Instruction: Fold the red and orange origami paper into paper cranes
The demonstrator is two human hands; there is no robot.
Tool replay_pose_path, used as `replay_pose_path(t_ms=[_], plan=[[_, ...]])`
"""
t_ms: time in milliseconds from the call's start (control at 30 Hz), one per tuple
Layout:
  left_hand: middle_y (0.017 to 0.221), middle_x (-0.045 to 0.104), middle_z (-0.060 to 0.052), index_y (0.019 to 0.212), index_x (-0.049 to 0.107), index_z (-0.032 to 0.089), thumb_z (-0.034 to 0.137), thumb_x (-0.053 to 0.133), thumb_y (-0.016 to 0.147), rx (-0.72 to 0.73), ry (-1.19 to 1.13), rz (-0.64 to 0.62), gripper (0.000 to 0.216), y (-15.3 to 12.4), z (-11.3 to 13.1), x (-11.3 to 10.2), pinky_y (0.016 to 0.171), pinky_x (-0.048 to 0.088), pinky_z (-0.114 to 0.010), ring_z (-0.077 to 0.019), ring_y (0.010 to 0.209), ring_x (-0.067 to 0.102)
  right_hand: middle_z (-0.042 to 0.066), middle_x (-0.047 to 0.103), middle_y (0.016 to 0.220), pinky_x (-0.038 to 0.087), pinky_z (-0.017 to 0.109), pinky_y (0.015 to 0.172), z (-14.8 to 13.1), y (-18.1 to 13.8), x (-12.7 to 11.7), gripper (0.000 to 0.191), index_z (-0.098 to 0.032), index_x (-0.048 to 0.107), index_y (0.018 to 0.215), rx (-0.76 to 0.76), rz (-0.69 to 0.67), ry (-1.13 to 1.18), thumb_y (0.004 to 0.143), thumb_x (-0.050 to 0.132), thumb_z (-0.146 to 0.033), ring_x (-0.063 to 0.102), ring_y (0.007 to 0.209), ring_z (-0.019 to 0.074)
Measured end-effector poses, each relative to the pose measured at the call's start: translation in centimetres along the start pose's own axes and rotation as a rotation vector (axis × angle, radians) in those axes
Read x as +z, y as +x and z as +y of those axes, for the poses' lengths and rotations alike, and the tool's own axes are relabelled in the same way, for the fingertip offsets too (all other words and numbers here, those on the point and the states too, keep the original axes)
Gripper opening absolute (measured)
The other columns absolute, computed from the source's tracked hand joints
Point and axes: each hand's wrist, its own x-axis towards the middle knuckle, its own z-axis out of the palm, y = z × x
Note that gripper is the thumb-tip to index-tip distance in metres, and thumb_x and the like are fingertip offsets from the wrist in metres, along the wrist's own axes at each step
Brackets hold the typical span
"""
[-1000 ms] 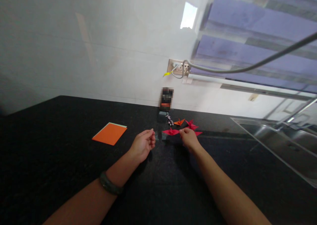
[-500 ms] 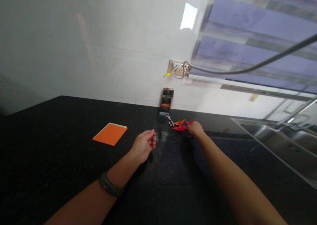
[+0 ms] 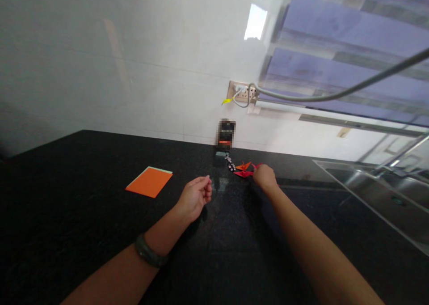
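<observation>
Crowding: the front red crane lay just before the orange crane, so a sideways nudge from the right hand could have tipped or tangled them.
Thin wings: too tight a pinch at the tip might have creased the paper.
Blocked view: the right hand covered most of the rear red crane, which a knuckle could have knocked unseen.
Front red crane: bright red folded paper, narrow wings spread sideways; on the dark table, one wing at the right fingertips.
Right hand: fingers bent down, tips hidden; whether they pinched or merely touched could not be told.
Left hand: curled closed, thumb against forefinger, nothing visible in it, between the orange sheet and the cranes.
</observation>
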Motion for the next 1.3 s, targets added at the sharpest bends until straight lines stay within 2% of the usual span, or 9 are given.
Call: replay_pose_path(t_ms=[167, 367, 600, 767, 900, 1000, 1100, 1200, 1300], plan=[[0.05, 0.048, 0.004, 0.065, 0.051, 0.014, 0.026, 0.061, 0.07, -0.005, 0.011, 0.006, 0.016, 0.1, -0.2, -0.1, 0.041, 0.032, -0.017, -0.005, 0.041, 0.044, 0.017, 0.066, 0.09, 0.042, 0.03, 0.074, -1.8, -3.9, 0.0, 0.03, -0.012, 0.064, 0.089, -0.111, 0.03, 0.023, 0.084, 0.039, -0.027, 0.061, 0.088, 0.025], [0.049, 0.049, 0.004, 0.064, 0.052, 0.014, 0.03, 0.064, 0.066, 0.068, 0.099, 0.03, 0.02, 0.4, -0.4, -0.2, 0.041, 0.032, -0.017, -0.0048, 0.041, 0.043, 0.011, 0.066, 0.087, 0.042, 0.028, 0.069, -3.9, -8.2, 2.3, 0.031, -0.018, 0.061, 0.087, -0.237, 0.077, 0.018, 0.086, 0.035, -0.034, 0.062, 0.08, 0.0213], [0.048, 0.05, 0.003, 0.062, 0.053, 0.014, 0.035, 0.062, 0.066, 0.276, 0.415, 0.094, 0.022, -0.3, 0.4, 0.5, 0.041, 0.032, -0.018, -0.0062, 0.041, 0.043, 0.009, 0.065, 0.088, 0.04, 0.027, 0.066, -4.6, -9.0, 3.3, 0.029, -0.019, 0.06, 0.085, -0.452, -0.021, -0.022, 0.086, 0.036, -0.034, 0.061, 0.08, 0.0194], [0.052, 0.054, 0.0, 0.061, 0.055, 0.016, 0.034, 0.06, 0.066, 0.243, 0.759, 0.051, 0.019, 0.5, 1.9, 0.6, 0.046, 0.037, -0.022, -0.0105, 0.044, 0.048, 0.007, 0.066, 0.09, 0.04, 0.025, 0.065, -4.6, -9.0, 3.1, 0.028, -0.019, 0.061, 0.085, -0.48, -0.045, 0.002, 0.085, 0.038, -0.036, 0.061, 0.081, 0.0187], [0.071, 0.062, -0.009, 0.063, 0.062, 0.018, 0.038, 0.065, 0.059, 0.383, 1.437, 0.126, 0.021, 2.0, 4.8, -2.8, 0.072, 0.039, -0.033, -0.0255, 0.078, 0.057, 0.008, 0.065, 0.09, 0.04, 0.027, 0.067, -4.1, -9.0, 2.9, 0.03, -0.019, 0.061, 0.086, -0.469, -0.059, 0.016, 0.086, 0.037, -0.037, 0.061, 0.083, 0.0198], [0.11, 0.055, -0.021, 0.099, 0.06, 0.012, 0.056, 0.061, 0.054, 0.328, 1.856, 0.294, 0.063, 2.0, 6.6, -7.0, 0.089, 0.029, -0.044, -0.0396, 0.111, 0.041, 0.008, 0.066, 0.091, 0.04, 0.026, 0.067, -4.1, -9.1, 2.8, 0.03, -0.019, 0.062, 0.086, -0.475, -0.067, 0.04, 0.086, 0.037, -0.037, 0.061, 0.082, 0.0191], [0.12, 0.048, -0.025, 0.113, 0.052, 0.011, 0.07, 0.05, 0.053, 0.087, 1.973, 0.379, 0.084, 1.3, 7.0, -10.5, 0.086, 0.03, -0.05, -0.0435, 0.113, 0.037, 0.007, 0.066, 0.092, 0.04, 0.026, 0.067, -4.3, -9.2, 2.8, 0.029, -0.02, 0.062, 0.085, -0.491, -0.072, 0.066, 0.085, 0.038, -0.037, 0.06, 0.082, 0.0181], [0.119, 0.049, -0.023, 0.108, 0.055, 0.012, 0.069, 0.041, 0.061, 0.085, 1.987, 0.391, 0.075, 0.8, 6.5, -12.0, 0.086, 0.031, -0.048, -0.0407, 0.112, 0.039, 0.006, 0.066, 0.091, 0.039, 0.026, 0.066, -4.4, -9.2, 2.9, 0.028, -0.021, 0.062, 0.083, -0.511, -0.071, 0.08, 0.085, 0.038, -0.037, 0.06, 0.082, 0.0184], [0.107, 0.056, -0.022, 0.093, 0.06, 0.012, 0.061, 0.043, 0.065, 0.101, 1.94, 0.387, 0.058, 0.8, 6.4, -11.8, 0.085, 0.032, -0.046, -0.0391, 0.105, 0.046, 0.006, 0.066, 0.089, 0.039, 0.026, 0.064, -4.2, -9.1, 2.9, 0.028, -0.021, 0.061, 0.081, -0.524, -0.064, 0.084, 0.085, 0.038, -0.037, 0.061, 0.08, 0.0188]])
